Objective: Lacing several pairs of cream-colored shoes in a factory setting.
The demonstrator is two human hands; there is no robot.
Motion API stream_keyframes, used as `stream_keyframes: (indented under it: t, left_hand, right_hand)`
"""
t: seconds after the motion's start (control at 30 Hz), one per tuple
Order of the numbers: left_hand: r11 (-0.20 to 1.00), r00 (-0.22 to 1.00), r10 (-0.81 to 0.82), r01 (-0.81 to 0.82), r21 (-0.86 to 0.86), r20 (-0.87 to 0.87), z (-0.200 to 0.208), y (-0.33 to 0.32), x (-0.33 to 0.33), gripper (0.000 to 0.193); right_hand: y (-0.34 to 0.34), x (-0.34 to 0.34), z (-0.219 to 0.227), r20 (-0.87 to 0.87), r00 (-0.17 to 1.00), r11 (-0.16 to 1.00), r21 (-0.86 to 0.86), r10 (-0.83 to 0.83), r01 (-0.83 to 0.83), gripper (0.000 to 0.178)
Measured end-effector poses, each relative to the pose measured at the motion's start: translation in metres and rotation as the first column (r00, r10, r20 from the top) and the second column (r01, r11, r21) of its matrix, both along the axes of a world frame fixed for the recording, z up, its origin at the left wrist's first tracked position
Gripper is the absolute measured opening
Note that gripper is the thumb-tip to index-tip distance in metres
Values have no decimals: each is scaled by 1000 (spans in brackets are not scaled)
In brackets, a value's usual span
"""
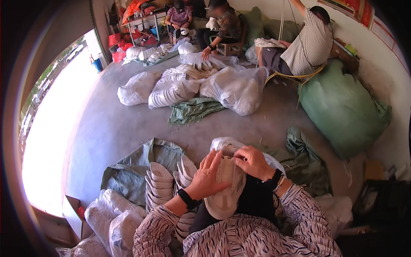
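Note:
A cream-coloured shoe upper (pixel 222 199) rests on my lap, its rounded toe toward me. My left hand (pixel 206 176) lies against its left side, fingers stretched out and thumb reaching across the front. At the upper's far end, my right hand (pixel 253 162) has its fingers bent and pinched at the edge by the opening; whether a lace or thread is between them is too small to tell. White plastic (pixel 222 141) shows just beyond the upper. Left of my left arm stand stacks of nested white shoe uppers (pixel 158 184).
Clear bags (pixel 122 218) lie at the lower left, near a green woven sack (pixel 128 173). Farther out, bagged uppers (pixel 175 88) cover part of the floor. A big green sack (pixel 342 111) bulges at right. Several people sit at the back, one in a striped shirt (pixel 310 45).

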State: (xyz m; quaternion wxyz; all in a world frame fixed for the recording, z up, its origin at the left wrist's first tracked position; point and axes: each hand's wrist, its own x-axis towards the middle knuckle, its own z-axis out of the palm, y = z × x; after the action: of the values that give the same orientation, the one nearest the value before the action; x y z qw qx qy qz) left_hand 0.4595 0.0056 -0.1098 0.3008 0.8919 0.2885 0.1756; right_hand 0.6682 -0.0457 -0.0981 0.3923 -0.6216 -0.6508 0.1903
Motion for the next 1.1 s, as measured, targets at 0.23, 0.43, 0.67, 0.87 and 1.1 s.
stream_keyframes:
  t: [0.23, 0.43, 0.67, 0.87, 1.1]
  left_hand:
    - [1000, 1000, 8, -8, 10, -7, 6, -9, 5, 99]
    - [994, 999, -44, 44, 100, 5, -12, -21, 19, 93]
    - [984, 1000, -15, 16, 178, -8, -6, -40, 20, 91]
    - [980, 1000, 0, 4, 200, -18, -7, -41, 17, 89]
    - [988, 1000, 22, -22, 150, 5, -19, -38, 19, 91]
  right_hand:
    - [-27, 1, -2, 151, 988, 1000, 22, -25, 22, 23]
    - [-34, 23, -16, 137, 990, 984, -171, -18, 41, 28]
    - [-42, 24, -9, 347, 934, 980, -200, 89, -19, 27]
    - [-39, 16, 1, 323, 940, 949, -315, 108, -1, 25]
    - [-47, 16, -27, -33, 999, 984, -177, 22, -27, 23]
